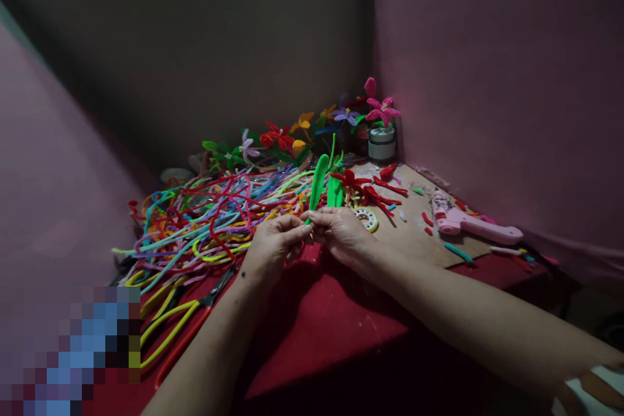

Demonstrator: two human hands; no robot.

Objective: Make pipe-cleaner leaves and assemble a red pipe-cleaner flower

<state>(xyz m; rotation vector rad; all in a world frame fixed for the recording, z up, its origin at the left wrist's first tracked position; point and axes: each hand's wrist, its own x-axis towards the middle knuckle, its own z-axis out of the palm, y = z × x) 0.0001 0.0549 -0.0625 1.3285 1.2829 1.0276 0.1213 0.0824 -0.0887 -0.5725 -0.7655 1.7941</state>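
Both hands meet above the front of the table, pinching the base of a green pipe-cleaner leaf (318,183) that stands upright. My left hand (277,242) is closed, thumb and forefinger at the leaf's lower end. Close against it, my right hand (341,232) is closed on the same end; its fingertips are partly hidden. Just behind the right hand are more green leaf pieces (335,192) and red pipe-cleaner flower pieces (351,183). A round tape roll (365,220) lies beside the right hand.
Left of the hands spreads a big heap of coloured pipe cleaners (195,214). Yellow-handled scissors (195,309) lie near my left forearm. On the board (414,240) at right rests a pink glue gun (468,224). Finished flowers (277,136) and a small pot (381,145) stand behind.
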